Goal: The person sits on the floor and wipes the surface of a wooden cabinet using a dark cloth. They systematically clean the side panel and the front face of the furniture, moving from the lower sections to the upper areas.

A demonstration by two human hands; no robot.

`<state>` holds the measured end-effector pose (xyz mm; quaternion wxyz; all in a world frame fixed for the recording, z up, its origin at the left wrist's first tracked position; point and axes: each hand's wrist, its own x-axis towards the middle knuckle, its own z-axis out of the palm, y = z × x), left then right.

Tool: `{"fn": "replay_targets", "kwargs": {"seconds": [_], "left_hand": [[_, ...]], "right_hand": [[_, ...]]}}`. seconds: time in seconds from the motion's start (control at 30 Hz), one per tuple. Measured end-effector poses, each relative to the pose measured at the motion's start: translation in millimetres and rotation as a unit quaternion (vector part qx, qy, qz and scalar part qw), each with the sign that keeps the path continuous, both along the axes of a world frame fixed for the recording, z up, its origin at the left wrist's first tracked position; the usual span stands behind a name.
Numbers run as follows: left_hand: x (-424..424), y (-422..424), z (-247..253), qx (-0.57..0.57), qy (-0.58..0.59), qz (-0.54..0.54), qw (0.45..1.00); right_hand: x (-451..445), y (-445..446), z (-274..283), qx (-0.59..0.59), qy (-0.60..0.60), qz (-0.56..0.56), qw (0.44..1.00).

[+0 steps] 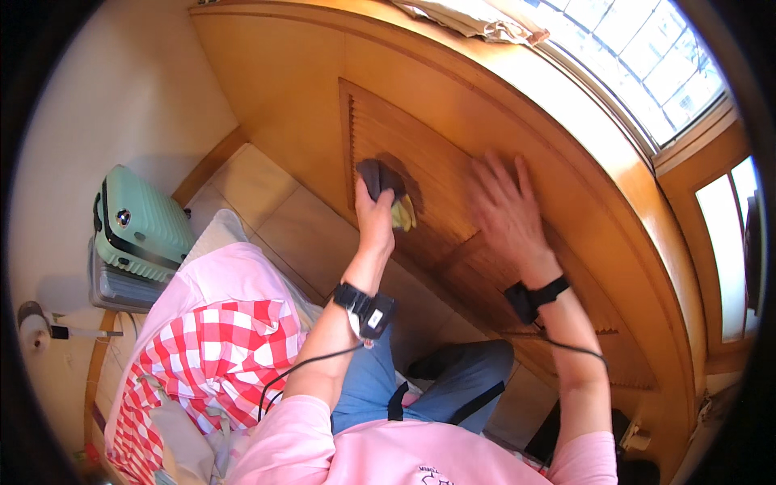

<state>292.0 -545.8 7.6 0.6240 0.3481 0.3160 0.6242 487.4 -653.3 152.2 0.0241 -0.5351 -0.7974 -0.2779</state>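
Observation:
My left hand [374, 215] grips a bunched dark grey cloth [373, 174] in front of a wooden panel [424, 145] with saw-toothed trim. A yellow-green cloth or cloth part [402, 215] hangs below the same fingers. Beside the cloth, a dark brown patch [403, 173] shows on the panel; whether it is shadow or a mark I cannot tell. My right hand [509, 209] is bare, fingers spread, at the panel's upper right edge. It is blurred, and whether the palm touches the wood is unclear. Both wrists wear black strapped devices with cables.
A wooden ledge [582, 103] runs above the panel under a barred window [642, 54], with crumpled fabric [479, 21] on it. Left, a mint-green suitcase [142, 221] rests on a grey case [121, 285]. A red-and-white checked cloth [224, 339] lies on bedding beside me. Tiled floor [291, 224] shows between.

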Motion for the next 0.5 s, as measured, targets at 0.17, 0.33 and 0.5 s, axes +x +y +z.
{"fn": "replay_targets", "kwargs": {"seconds": [0.17,0.33,0.5], "left_hand": [[5,88,29,0.085,0.101,0.114,0.985],[46,93,26,0.093,0.142,0.113,0.979],[95,-24,13,0.208,0.265,0.048,0.940]], "right_hand": [[14,27,16,-0.034,-0.229,-0.033,0.972],[7,33,10,-0.019,-0.264,-0.051,0.963],[11,30,12,-0.042,-0.267,-0.062,0.961]]}}
